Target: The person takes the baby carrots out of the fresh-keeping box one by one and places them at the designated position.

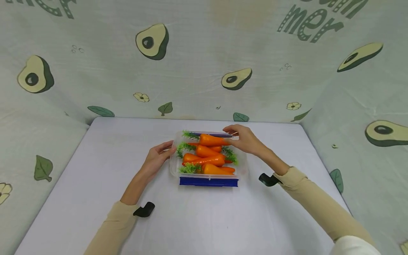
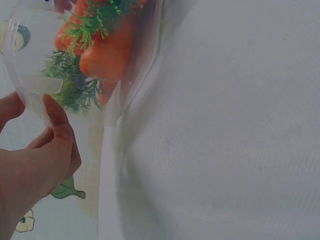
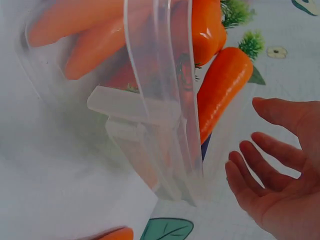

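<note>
A clear plastic food container (image 1: 173, 169) stands on the table with several toy carrots (image 1: 208, 161) with green leafy tops heaped inside. My left hand (image 1: 156, 156) pinches the container's left rim between thumb and fingers; the left wrist view shows this hand (image 2: 45, 155) at the clear wall. At the far right corner, my right hand (image 1: 246, 140) hovers beside the topmost carrot (image 1: 208, 139). In the right wrist view, the right hand (image 3: 280, 165) has loosely bent, empty fingers, apart from the nearest carrot (image 3: 227, 82).
A dark blue clip flap (image 1: 208, 181) hangs along the container's near side, with another blue flap (image 1: 220, 135) at the far side. The white table (image 1: 204, 219) ends at a cloth backdrop (image 1: 191, 78) printed with avocados. An orange tip (image 3: 117, 234) shows at the right wrist view's bottom edge.
</note>
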The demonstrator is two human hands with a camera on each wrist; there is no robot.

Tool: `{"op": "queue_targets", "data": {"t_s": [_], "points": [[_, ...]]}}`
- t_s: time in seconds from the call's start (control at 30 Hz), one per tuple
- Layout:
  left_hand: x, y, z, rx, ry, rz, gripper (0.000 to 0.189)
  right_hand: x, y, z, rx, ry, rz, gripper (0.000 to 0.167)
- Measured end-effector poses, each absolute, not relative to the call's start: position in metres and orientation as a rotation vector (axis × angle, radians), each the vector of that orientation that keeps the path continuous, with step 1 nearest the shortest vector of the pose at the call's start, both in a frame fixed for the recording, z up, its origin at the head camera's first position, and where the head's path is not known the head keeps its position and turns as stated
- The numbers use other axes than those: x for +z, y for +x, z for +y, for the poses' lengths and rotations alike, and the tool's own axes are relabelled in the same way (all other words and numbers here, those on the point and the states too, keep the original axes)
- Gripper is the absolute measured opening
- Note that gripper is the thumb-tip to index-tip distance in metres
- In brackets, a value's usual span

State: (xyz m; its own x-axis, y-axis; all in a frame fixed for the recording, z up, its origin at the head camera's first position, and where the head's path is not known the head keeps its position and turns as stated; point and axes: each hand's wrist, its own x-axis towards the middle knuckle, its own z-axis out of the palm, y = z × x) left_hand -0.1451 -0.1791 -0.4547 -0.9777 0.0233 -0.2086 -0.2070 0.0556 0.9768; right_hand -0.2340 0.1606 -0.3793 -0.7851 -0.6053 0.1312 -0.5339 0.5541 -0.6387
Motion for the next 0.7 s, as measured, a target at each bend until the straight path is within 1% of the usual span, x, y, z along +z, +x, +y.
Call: {"op": "queue_targets", "data": {"t_s": [0.13, 0.47, 0.7], "points": [[-0.454, -0.145, -0.179, 2.041, -0.195, 2.152, 0.060, -0.381, -0.235, 0.152, -1.020, -1.049, 2.645, 0.040], [-0.454, -0.146, -0.179, 2.038, -0.187, 2.164, 0.060, -0.381, -0.234, 0.134, -0.925, -1.053, 2.606, 0.038], [-0.456, -0.146, -0.179, 2.056, -0.206, 2.152, 0.056, -0.384, -0.232, 0.127, -0.797, -1.060, 2.632, 0.041]]}}
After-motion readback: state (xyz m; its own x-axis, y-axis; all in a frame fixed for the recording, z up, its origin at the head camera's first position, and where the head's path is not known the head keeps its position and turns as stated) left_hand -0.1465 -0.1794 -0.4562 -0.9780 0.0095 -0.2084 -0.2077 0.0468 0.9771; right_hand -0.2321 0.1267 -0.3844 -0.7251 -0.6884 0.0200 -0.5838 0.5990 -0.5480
